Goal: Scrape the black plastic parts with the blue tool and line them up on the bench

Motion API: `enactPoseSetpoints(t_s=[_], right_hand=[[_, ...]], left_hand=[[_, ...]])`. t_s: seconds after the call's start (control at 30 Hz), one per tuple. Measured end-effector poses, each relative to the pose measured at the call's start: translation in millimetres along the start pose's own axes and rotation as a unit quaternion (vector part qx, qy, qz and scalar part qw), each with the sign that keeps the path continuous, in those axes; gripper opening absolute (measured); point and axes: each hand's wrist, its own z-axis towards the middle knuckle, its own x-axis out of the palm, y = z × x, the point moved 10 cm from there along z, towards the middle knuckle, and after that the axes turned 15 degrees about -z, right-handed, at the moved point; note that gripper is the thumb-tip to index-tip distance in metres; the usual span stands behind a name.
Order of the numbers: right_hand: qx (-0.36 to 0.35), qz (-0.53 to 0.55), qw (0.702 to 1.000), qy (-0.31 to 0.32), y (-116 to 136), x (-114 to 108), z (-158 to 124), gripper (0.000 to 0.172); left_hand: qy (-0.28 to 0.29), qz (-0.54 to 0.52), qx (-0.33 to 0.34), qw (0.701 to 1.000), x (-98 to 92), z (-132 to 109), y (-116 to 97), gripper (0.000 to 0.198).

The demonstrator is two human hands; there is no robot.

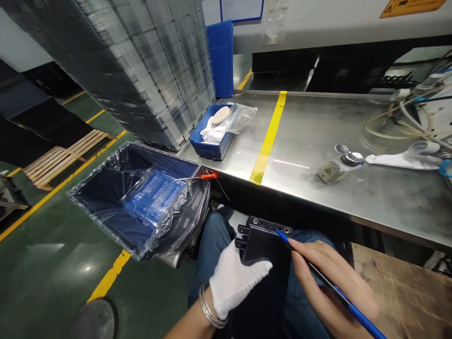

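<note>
A flat black part (265, 263) with a drilled strip along its far end and small tabs at its left rests over my lap. My left hand (236, 278), in a white glove, grips it from the left side, thumb lying across its face. My bare right hand (328, 282) is closed around a slim blue-and-black tool (330, 285) that looks like a pen. Its blue tip meets or hovers just over the drilled strip near the right; I cannot tell whether they touch.
Left of my legs stands a bin (116, 207) lined with clear plastic, with blue sheets inside. An orange-handled tool (209, 176) lies at its rim. A steel table (303, 141) ahead carries a blue box (208, 148) and a small metal container (330, 172). Hoses (399, 122) lie right.
</note>
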Motion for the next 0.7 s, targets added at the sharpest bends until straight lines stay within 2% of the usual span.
enactPoseSetpoints(t_s=[0.13,0.33,0.47,0.57,0.7], right_hand=[[-0.031,0.021,0.999,0.006,12,9,7,0.027],[-0.052,0.034,0.998,0.019,17,19,8,0.029],[-0.048,0.021,0.998,0.020,16,13,6,0.028],[-0.032,-0.009,0.999,0.026,13,1,4,0.022],[-0.035,-0.010,0.998,0.053,14,-10,-13,0.014]], left_hand=[[0.001,-0.011,-0.010,1.000,6.9,-1,0,0.045],[0.008,0.016,0.000,1.000,12.5,-4,-7,0.039],[-0.003,0.014,0.012,1.000,7.7,-3,-9,0.043],[-0.012,-0.021,0.027,0.999,-2.1,4,-16,0.042],[-0.079,-0.086,0.044,0.992,-35.2,19,-25,0.042]])
